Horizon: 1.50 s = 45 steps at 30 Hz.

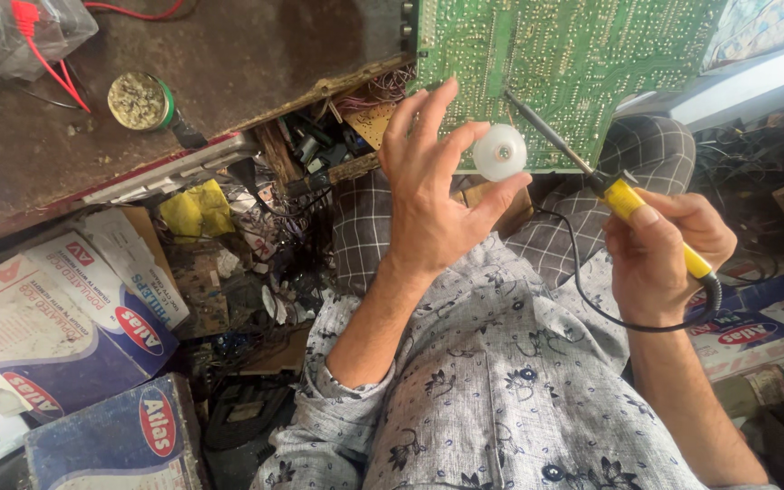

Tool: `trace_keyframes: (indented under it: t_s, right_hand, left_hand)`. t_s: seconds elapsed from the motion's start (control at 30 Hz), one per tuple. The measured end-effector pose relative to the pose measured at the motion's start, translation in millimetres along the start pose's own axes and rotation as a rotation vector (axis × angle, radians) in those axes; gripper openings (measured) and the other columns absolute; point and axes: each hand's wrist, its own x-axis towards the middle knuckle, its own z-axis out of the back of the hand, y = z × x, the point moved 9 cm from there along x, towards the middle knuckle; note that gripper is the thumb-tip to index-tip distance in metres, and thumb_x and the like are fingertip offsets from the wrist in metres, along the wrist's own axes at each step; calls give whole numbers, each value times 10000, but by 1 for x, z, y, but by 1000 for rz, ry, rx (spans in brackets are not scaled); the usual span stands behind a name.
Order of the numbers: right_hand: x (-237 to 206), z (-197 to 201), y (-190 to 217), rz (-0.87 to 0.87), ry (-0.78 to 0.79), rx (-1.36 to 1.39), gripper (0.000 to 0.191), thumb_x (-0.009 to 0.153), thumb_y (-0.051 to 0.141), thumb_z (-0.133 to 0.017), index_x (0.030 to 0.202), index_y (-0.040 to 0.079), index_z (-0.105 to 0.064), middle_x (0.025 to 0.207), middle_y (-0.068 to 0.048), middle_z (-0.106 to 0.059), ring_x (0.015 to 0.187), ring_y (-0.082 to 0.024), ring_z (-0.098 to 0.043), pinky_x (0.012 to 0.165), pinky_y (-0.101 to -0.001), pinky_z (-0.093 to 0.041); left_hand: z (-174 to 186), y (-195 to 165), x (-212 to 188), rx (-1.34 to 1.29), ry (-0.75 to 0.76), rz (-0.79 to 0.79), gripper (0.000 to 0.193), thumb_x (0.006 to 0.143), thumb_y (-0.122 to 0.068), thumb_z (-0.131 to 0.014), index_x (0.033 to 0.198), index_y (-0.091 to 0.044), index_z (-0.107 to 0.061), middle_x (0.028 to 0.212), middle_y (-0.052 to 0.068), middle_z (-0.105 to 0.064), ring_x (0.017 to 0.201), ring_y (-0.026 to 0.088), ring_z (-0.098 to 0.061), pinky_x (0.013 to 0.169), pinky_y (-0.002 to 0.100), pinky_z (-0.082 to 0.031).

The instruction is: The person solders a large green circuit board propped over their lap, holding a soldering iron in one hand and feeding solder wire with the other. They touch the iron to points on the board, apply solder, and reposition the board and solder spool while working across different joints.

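While the head camera looks down over a patterned grey shirt (501, 381), everything is best placed from the green circuit board (573, 63) propped at the top of the view. Just below the board's lower edge, the left hand (433, 195) pinches a small white spool (500, 151) between thumb and fingertips, the index and middle fingers raised against the board's face; this grip is clenched on the spool. To the right of and below the board, the right hand (664, 259) is wrapped around the yellow handle of a soldering iron (623, 195), whose dark shaft slants up and left so that the tip sits on the board just above the spool. A black cord loops down from the handle across a checked cloth (591, 209) beneath the board. Left of the board lies a worn brown table (228, 63), carrying a round tin (140, 100) and a clear bag with red wires (20, 32). Below the table, well away from the board, printed cartons (65, 318) and loose parts lie in a heap. By my judgement the step in hand is soldering a joint, iron tip already at the board. The next move would call for a steady tip and solder fed precisely to that point; whether solder touches the joint cannot be told.
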Motion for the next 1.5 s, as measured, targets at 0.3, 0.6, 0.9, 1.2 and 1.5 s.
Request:
trace_keyframes:
  t_s: [0.3,0.6,0.9,1.2,1.5]
  right_hand:
    - [0,0,6,62,21,-68,212,1057,87,-689,982,-104,-633,910,-253,-707,619,-175,-645,539,-267,-510]
    - [1,-4,0,2,9,-35,193,1041,82,-662,981,-101,-654,906,-247,-710,639,-177,-670,554,-276,-537]
    - [1,0,18,110,57,-234,168,1059,46,-667,993,-108,-656,898,-237,-721,631,-164,-666,532,-241,-511]
    - [-4,8,29,186,78,-118,163,1011,73,-696,993,-67,-614,862,-211,-703,601,-141,-641,530,-227,-507]
    - [-6,7,17,224,106,-114,191,1068,68,-726,1040,-82,-611,911,-207,-707,671,-162,-679,597,-235,-549]
  left_hand:
    - [3,-4,3,19,6,-15,595,791,-444,-928,1208,-110,-668,1569,130,-462,1506,335,-325,1303,530,-221]
    - [0,-1,3,29,2,-23,589,809,-463,-907,1204,-104,-661,1554,153,-471,1495,331,-337,1294,551,-220]
    - [-3,2,0,28,8,-15,592,800,-473,-902,1207,-113,-668,1557,152,-471,1499,332,-333,1295,564,-211]
    - [-1,1,0,4,-4,-21,596,804,-503,-886,1211,-123,-675,1562,147,-471,1506,321,-335,1308,557,-218]
    - [-1,0,1,16,-16,-6,593,814,-489,-887,1215,-111,-668,1546,142,-494,1497,310,-354,1298,547,-236]
